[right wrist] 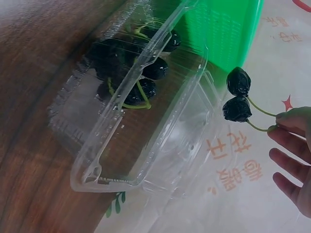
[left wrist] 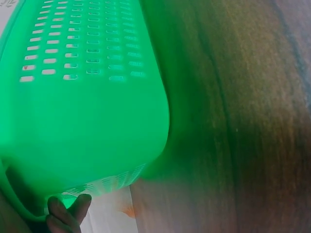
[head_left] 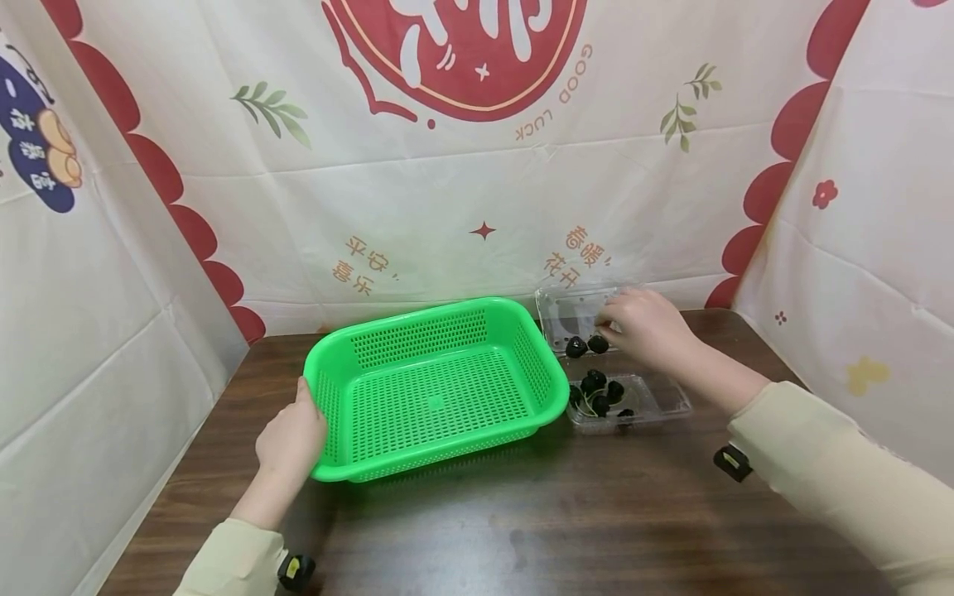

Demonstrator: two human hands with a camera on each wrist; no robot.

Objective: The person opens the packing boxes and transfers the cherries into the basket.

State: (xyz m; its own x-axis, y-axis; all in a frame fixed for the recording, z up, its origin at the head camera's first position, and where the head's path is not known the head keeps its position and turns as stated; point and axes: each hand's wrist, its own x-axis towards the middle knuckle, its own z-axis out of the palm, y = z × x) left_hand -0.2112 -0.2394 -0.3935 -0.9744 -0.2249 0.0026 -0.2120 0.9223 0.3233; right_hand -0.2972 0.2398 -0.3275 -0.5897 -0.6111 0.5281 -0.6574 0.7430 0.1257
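My left hand (head_left: pixel 293 434) grips the left end of a green plastic basket (head_left: pixel 440 313), its thumb along the rim. Under that rim, curled fingertips (left wrist: pixel 68 213) show in the left wrist view. At the back right, my right hand (head_left: pixel 647 324) pinches the thin green stems of a pair of shiny black cherries (right wrist: pixel 237 109). The pair dangles in front of the raised lid of a clear plastic box (head_left: pixel 659 399). Several more dark cherries (head_left: pixel 595 383) with stems lie in the box's base. The slotted basket holds nothing.
The basket's right end sits close against the clear box on the brown wood table (head_left: pixel 537 513). A printed white cloth (head_left: pixel 447 199) hangs behind the table and along both sides.
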